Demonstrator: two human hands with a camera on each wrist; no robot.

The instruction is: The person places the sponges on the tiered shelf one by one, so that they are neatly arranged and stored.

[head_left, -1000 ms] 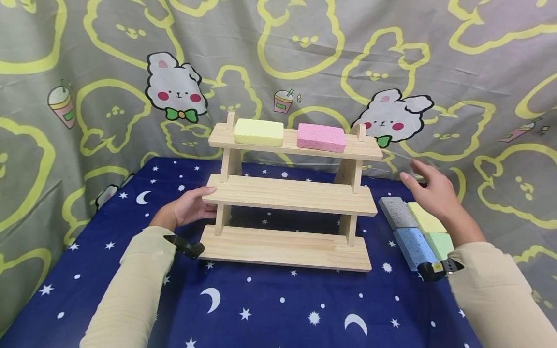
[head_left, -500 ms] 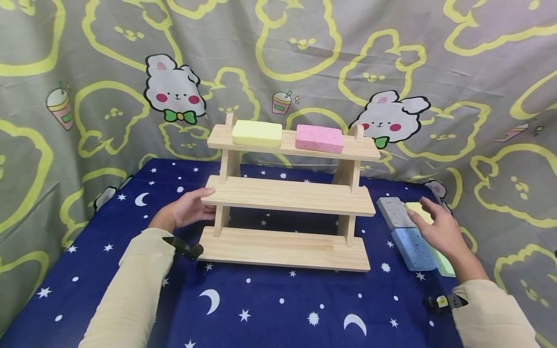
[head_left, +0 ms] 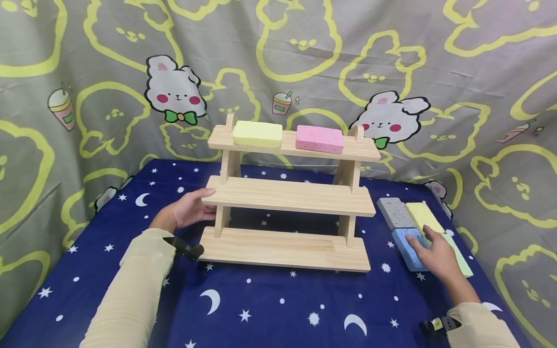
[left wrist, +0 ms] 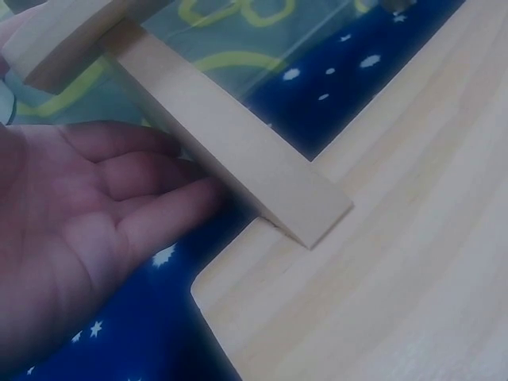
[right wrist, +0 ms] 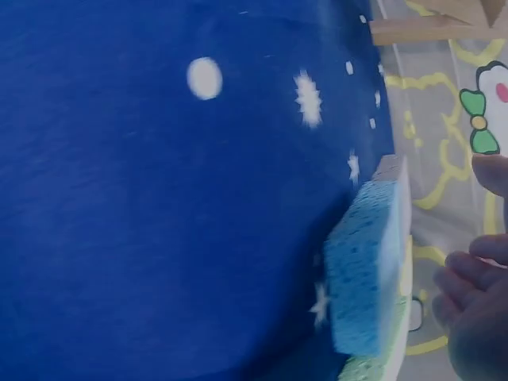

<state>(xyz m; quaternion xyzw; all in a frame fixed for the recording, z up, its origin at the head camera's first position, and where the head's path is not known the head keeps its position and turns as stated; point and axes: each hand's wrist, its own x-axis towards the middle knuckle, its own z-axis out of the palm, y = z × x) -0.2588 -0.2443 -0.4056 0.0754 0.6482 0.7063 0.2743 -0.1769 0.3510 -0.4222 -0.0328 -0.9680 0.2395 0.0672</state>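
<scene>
- While the cartoon-print curtain [head_left: 243, 43] hung behind, the navy star-and-moon tablecloth [head_left: 313, 295] lay under everything; by block count, work looked roughly one-third done.
- Three-tier wooden display rack [head_left: 283, 193] stood upright mid-cloth; no block on its middle or bottom tier.
- Left hand [head_left: 191, 209] gripped the rack's left end: thumb over the middle tier, fingers curled below, by the upright [left wrist: 230, 135]. Probably steadying it.
- Right hand [head_left: 437, 253] was over the blue sponge block [head_left: 405, 253] and green sponge block [head_left: 462, 256], thumb and fingers apart, nothing pinched. Contact: couldn't tell from head view; right-wrist view showed clear space between hand and blocks.
- Done, seemingly: top-tier yellow sponge block [head_left: 257, 134] and pink sponge block [head_left: 319, 139], flat, side by side with a gap, between the end stops [head_left: 359, 132].
- Remaining, seemingly: four blocks, packed close on the cloth right of the rack. Gray sponge block [head_left: 396, 212] and loose yellow sponge block [head_left: 423, 216] formed the far row, blue and green the near row.
</scene>
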